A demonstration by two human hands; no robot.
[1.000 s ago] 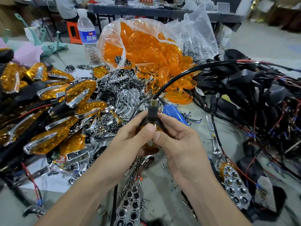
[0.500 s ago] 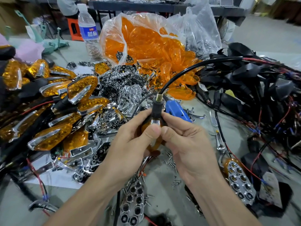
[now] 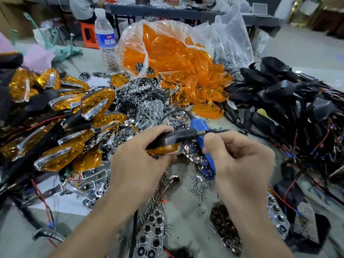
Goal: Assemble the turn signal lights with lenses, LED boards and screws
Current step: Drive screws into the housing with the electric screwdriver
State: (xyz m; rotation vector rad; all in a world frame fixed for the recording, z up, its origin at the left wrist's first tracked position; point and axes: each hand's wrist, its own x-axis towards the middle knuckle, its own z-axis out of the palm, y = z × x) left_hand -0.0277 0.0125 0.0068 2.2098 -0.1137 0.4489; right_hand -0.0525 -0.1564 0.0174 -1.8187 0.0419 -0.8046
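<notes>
- The left hand grips a turn signal light from above. Its fingers curl round the black housing, and the amber lens edge shows just under the knuckles.
- The light lies sideways just above the table, in front of the person, with its black stem pointing to the person's right.
- The right hand meets it there, pinching that end: the thumb sits at the threaded tip of the stem and the other fingers are curled beneath (the thin black wire leaving the tip is blurred).
- A blue tool sits right behind the stem and runs down past the right thumb. I cannot tell whether the hand holds it or it lies on the table.
- Loose screws are scattered on the table just below the hands, with chrome reflector plates nearer the person.
- On the left is a heap of finished lights, amber and chrome.
- Further back, a clear bag of amber lenses spills open, with a water bottle upright on its left.
- On the right is a tangle of black housings with red and black wires.
</notes>
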